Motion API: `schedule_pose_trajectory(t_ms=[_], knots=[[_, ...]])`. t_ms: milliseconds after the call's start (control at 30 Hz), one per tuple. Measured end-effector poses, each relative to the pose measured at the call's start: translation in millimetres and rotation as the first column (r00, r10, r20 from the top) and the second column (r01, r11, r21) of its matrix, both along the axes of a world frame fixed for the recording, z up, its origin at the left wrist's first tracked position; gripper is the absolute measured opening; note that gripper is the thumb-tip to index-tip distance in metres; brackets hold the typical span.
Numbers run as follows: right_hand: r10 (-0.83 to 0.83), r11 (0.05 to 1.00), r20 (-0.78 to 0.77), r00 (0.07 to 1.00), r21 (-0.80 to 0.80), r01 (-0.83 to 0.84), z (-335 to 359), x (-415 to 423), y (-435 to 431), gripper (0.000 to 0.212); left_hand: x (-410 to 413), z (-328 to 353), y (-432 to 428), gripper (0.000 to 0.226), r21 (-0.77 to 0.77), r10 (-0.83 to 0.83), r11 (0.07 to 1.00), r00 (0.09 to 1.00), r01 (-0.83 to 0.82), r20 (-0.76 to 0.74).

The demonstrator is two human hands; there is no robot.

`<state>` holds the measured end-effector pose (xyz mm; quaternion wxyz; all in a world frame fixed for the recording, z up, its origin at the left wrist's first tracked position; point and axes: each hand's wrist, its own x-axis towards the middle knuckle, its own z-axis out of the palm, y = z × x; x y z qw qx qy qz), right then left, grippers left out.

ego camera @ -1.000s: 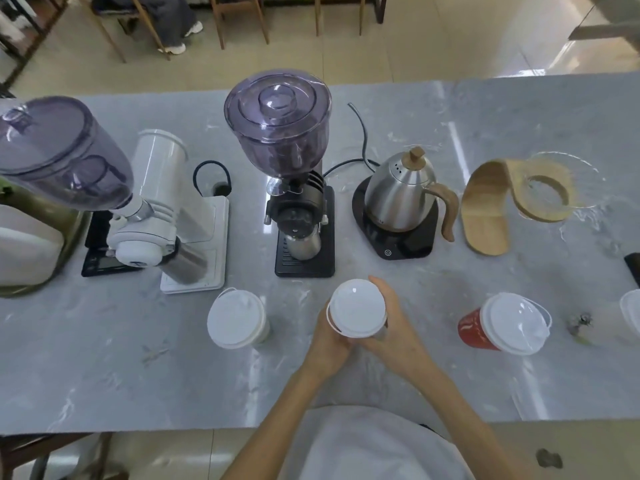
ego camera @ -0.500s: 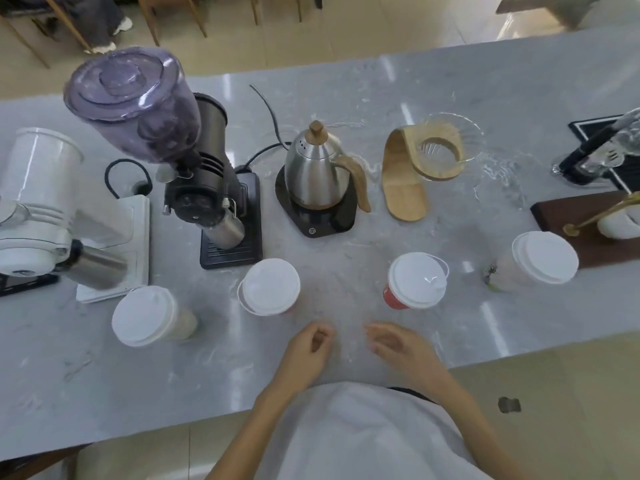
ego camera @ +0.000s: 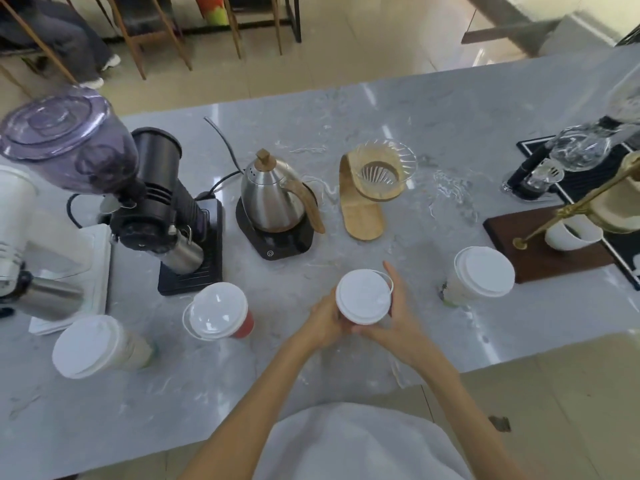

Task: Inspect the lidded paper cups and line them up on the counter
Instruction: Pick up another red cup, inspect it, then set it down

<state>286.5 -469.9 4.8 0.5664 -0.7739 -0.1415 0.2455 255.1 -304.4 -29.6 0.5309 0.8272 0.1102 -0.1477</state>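
Observation:
Several white-lidded paper cups stand on the grey marble counter (ego camera: 433,126). Both of my hands wrap one red cup (ego camera: 363,296) near the front middle: my left hand (ego camera: 325,322) on its left side, my right hand (ego camera: 398,315) on its right. Its lid faces up at me and hides most of its body. To the left stands another red cup (ego camera: 216,311), and farther left a pale cup (ego camera: 93,346). A second pale cup (ego camera: 479,275) stands to the right of my hands.
Behind the cups stand a white grinder (ego camera: 31,244), a black grinder (ego camera: 149,206) with a purple hopper, a steel kettle (ego camera: 272,199) on a black base, and a wooden dripper stand (ego camera: 367,192). A dark wooden tray (ego camera: 540,251) with a brass stand sits at right.
A second ago my hands held another cup; they let go and came back empty. Now both hands hold the red cup, which stood to the right. The view has swung right.

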Motion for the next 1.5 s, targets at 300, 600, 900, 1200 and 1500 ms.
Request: schedule_pose_trajectory(t_ms=[300,600,900,1200,1500], knots=[[0.004,0.996,0.203,0.979,0.088,-0.023,100,52,31,0.097,21,74,41,0.079,-0.434,0.136,0.897,0.986,-0.083,0.094],[0.163,0.952,0.487,0.858,0.149,-0.266,304,141,78,0.073,90,237,80,0.069,-0.932,0.211,0.313,0.970,-0.182,-0.119],[0.152,0.929,0.639,0.754,0.168,-0.330,455,187,116,0.059,130,399,86,0.045,-0.992,0.146,-0.124,0.988,-0.036,-0.054],[0.219,0.922,0.702,0.678,0.078,-0.378,503,184,118,0.065,134,453,76,0.039,-0.962,0.175,-0.267,0.979,-0.053,-0.103],[0.001,0.954,0.657,0.754,0.226,-0.198,492,154,115,0.059,144,449,52,0.037,-0.994,0.711,-0.104,0.700,0.011,-0.067]])
